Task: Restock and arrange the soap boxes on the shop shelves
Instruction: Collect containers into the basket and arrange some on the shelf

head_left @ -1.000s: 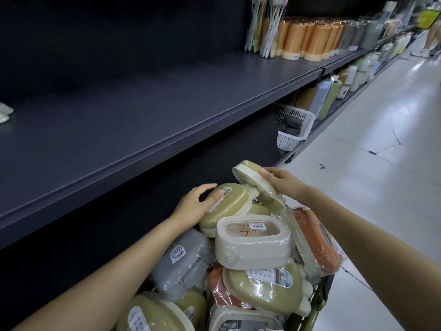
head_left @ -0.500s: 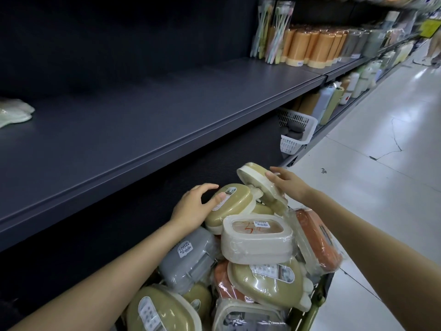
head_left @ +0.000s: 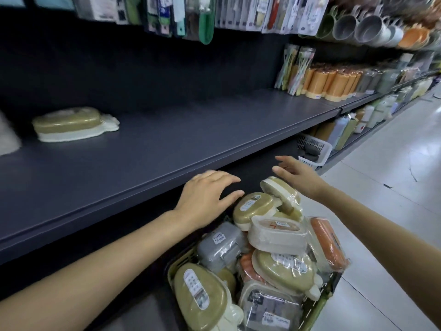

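Observation:
A green basket (head_left: 317,306) in front of me is heaped with several wrapped soap boxes in olive, grey, cream and orange. On top lie an olive box (head_left: 253,206) and a tilted olive-and-cream box (head_left: 279,192). My left hand (head_left: 205,199) hovers just left of the olive box with fingers spread, holding nothing. Above the tilted box my right hand (head_left: 298,175) is lifted, fingers straight, also empty. One olive soap box (head_left: 69,124) lies on the dark shelf (head_left: 167,144) at the far left.
Orange tumblers (head_left: 331,84) and toothbrush packs (head_left: 296,68) stand at the shelf's right end. Packaged goods and mugs (head_left: 365,27) hang above. A white basket (head_left: 312,151) sits on the lower shelf. The pale aisle floor (head_left: 381,187) runs along the right.
Both hands have lifted off the two top soap boxes and spread open. The view has tilted up and left, bringing the olive box on the shelf into sight.

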